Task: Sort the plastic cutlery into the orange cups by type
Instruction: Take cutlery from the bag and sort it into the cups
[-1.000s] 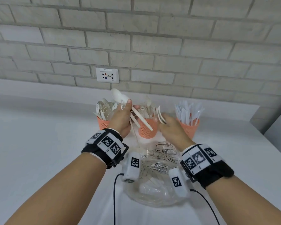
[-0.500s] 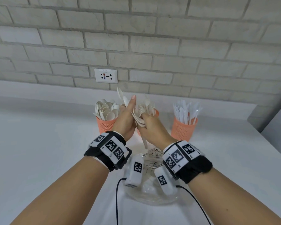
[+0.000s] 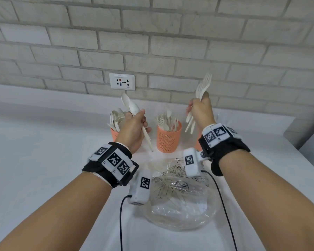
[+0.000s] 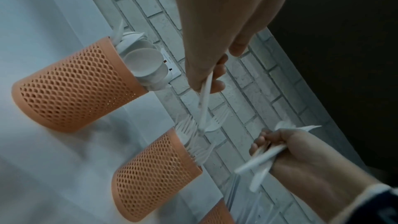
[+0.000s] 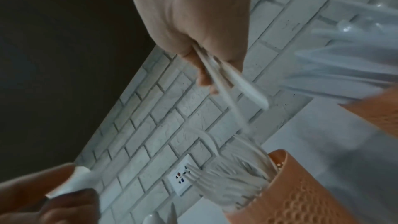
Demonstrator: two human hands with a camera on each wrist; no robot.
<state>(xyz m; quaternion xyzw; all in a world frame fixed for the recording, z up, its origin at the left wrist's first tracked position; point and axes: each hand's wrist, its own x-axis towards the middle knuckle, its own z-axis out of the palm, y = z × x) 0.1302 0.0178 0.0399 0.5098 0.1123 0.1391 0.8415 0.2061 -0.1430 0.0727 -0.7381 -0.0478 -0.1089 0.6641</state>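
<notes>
So the white surface (image 3: 43,160) is the big thing here, with a clear plastic bag (image 3: 181,200) lying at about 6 o'clock of the three orange cups lined up near the brick wall (image 3: 170,33). The spoon cup (image 3: 114,134) sits at 9 o'clock of the fork cup (image 3: 169,138), and the third cup (image 3: 198,144) at 3 o'clock is mostly hidden behind the right wrist, so I can't really tell what's in it from here. Step-wise, this looks like the split-and-drop stage: the left hand (image 3: 134,129) has its fingers curled tight round a couple of spoons (image 3: 130,105), just above and beside the spoon cup, while the right hand (image 3: 200,111) is clamped on a bunch of forks (image 3: 204,86), held up at roughly 1 o'clock of the fork cup. Next move, I'd guess, is lowering each bunch handle-first into its matching cup. The cups are already pretty stuffed, so the sticking-up cutlery could snag the handles going in. There's also a wall socket (image 3: 122,81) at 12 o'clock, not in the way.
</notes>
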